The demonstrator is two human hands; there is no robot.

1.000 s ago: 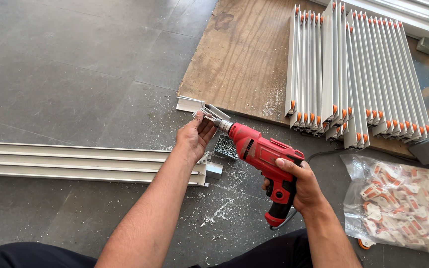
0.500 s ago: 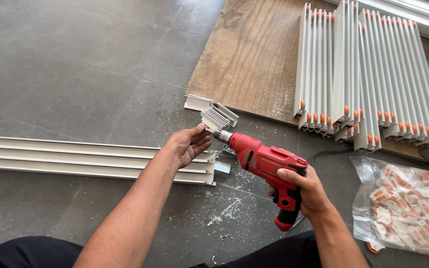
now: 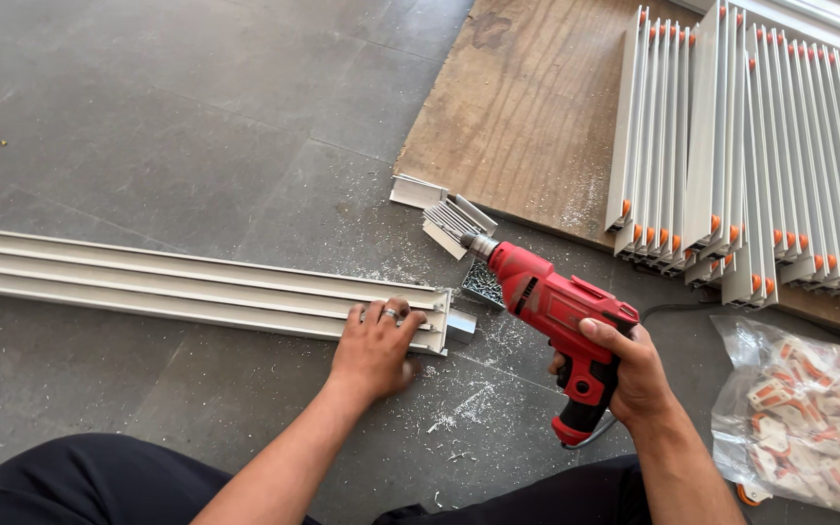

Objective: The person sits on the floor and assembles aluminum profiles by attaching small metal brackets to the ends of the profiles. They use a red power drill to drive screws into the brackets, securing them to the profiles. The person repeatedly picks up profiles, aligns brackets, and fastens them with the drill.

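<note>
The left hand (image 3: 373,345) lies flat on the end of the long white rail (image 3: 196,287) on the floor (image 3: 148,117), fingers (image 3: 386,316) spread and pointing to 12 o'clock. The right hand (image 3: 624,374) grips the red drill (image 3: 556,311), fingers wrapped tight around its handle. The drill tip points to 10 o'clock, near a small ribbed metal piece (image 3: 454,222).

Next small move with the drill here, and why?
Probably swing the red drill down toward the end of the white rail. The left hand lies flat on that end, pinning it to the floor, while the right hand holds the drill with its tip raised and pointing away, near a short ribbed offcut.
</note>
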